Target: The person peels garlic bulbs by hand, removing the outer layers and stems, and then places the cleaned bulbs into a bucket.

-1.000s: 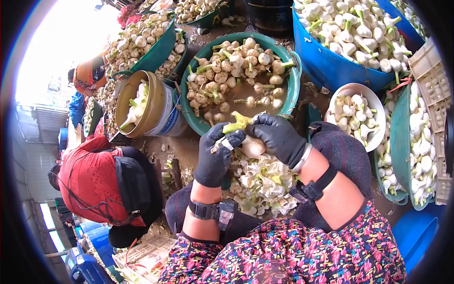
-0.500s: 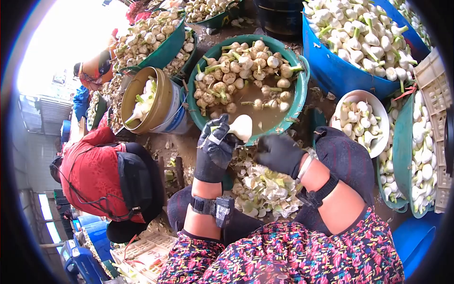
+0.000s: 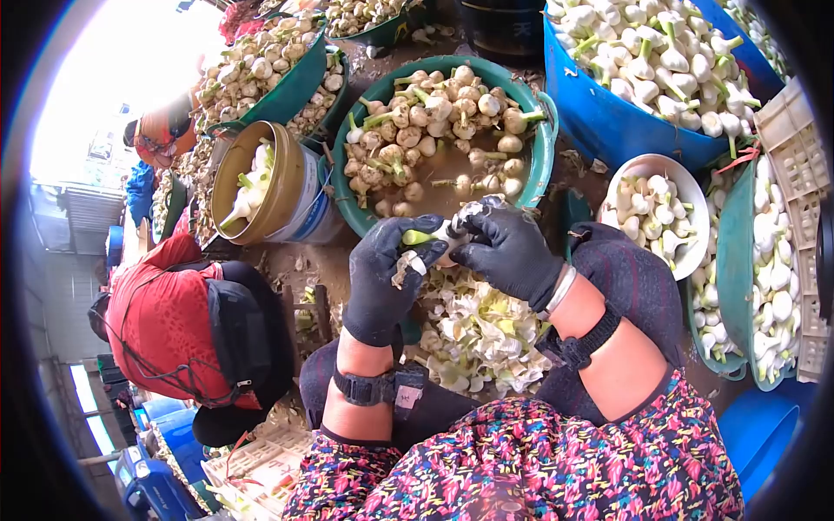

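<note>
My left hand (image 3: 384, 276), in a black glove, is closed around a garlic bulb (image 3: 445, 240) with a green stem. A strip of white wrapping or peel is at its finger. My right hand (image 3: 508, 252), also gloved in black, pinches the same bulb from the other side. Just beyond my hands stands a green basin (image 3: 549, 143) of murky water with unpeeled garlic (image 3: 408, 136). Below my hands lies a heap of garlic peels (image 3: 486, 334) between my knees.
A yellowish bucket (image 3: 300, 187) with peeled garlic stands left of the basin. At the right are a blue tub (image 3: 599, 122), a white bowl (image 3: 621, 169) and green baskets of garlic. A person in red (image 3: 169, 321) bends at the left. Crates stand at both sides.
My right hand has moved up and left onto the bulb, meeting my left hand. My left hand has turned, and the green stem now shows. The whole view has shifted slightly.
</note>
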The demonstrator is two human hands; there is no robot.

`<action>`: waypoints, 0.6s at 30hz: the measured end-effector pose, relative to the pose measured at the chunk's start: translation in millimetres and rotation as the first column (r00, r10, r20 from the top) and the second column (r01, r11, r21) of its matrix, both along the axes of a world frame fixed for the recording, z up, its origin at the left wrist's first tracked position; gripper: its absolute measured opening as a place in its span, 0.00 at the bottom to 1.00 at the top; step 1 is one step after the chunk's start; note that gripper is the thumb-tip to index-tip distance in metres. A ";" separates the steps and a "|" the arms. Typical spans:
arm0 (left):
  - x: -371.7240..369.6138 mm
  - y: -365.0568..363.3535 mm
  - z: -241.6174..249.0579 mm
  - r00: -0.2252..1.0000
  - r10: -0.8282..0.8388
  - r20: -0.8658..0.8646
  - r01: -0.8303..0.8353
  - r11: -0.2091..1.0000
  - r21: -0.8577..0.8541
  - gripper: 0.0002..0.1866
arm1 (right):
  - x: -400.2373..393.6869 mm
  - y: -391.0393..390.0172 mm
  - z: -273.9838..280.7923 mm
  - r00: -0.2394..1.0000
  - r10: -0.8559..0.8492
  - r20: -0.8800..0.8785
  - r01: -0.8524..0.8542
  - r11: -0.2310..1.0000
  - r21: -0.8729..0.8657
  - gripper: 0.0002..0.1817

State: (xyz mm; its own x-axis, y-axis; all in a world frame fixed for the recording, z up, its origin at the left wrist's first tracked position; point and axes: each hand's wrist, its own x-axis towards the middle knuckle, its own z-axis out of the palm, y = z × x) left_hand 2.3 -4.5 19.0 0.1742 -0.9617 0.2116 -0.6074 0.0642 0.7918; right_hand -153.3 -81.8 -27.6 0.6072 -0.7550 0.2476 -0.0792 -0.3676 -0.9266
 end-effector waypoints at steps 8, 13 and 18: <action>15.9 -2.6 -6.7 0.706 0.245 -0.665 -0.201 0.969 0.144 0.10 | 2.4 22.1 16.7 0.715 0.217 -0.664 -0.287 0.958 0.004 0.08; 21.6 -1.1 -17.8 0.633 0.225 -0.741 -0.187 0.973 0.135 0.10 | -0.1 13.0 4.1 0.798 0.221 -0.561 -0.233 0.971 0.052 0.12; 11.5 2.1 -17.0 0.637 0.206 -0.743 -0.128 0.978 0.162 0.12 | 6.2 5.5 0.1 0.967 -0.069 0.246 -0.027 0.930 0.367 0.14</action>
